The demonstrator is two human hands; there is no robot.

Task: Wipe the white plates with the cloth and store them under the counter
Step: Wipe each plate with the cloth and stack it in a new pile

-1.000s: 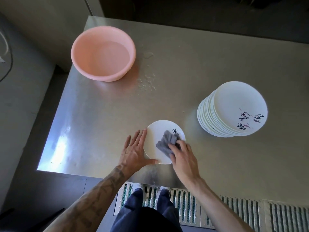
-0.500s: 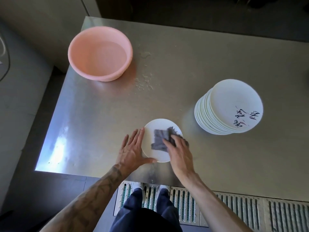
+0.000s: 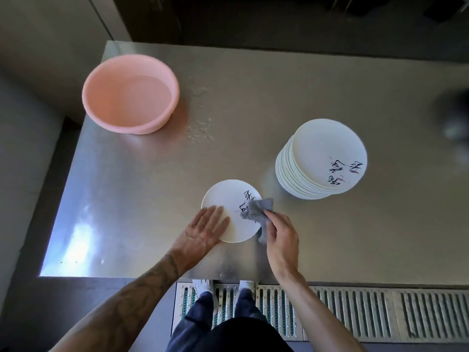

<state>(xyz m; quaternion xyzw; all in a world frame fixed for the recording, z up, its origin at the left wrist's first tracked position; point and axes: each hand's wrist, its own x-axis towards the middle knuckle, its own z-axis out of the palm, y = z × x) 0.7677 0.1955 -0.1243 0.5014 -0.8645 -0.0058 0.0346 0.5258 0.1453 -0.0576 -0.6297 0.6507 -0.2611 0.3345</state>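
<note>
A single white plate [image 3: 228, 199] with black brush writing lies flat on the steel counter [image 3: 253, 102] near its front edge. My left hand [image 3: 203, 231] rests flat with spread fingers on the plate's left rim. My right hand [image 3: 280, 235] pinches a grey cloth [image 3: 256, 210] that lies on the plate's right side and hangs over its rim. A tall stack of white plates [image 3: 322, 158], the top one with the same writing, stands to the right, apart from both hands.
A pink basin [image 3: 130, 95] holding water sits at the counter's back left, with water drops beside it. A metal floor grate [image 3: 355, 311] runs below the counter's front edge, where my shoes stand. A blurred dark object [image 3: 454, 115] is at the far right.
My right hand has drawn the cloth from the plate's middle to its right rim, uncovering the writing. My left hand has shifted slightly further onto the plate.
</note>
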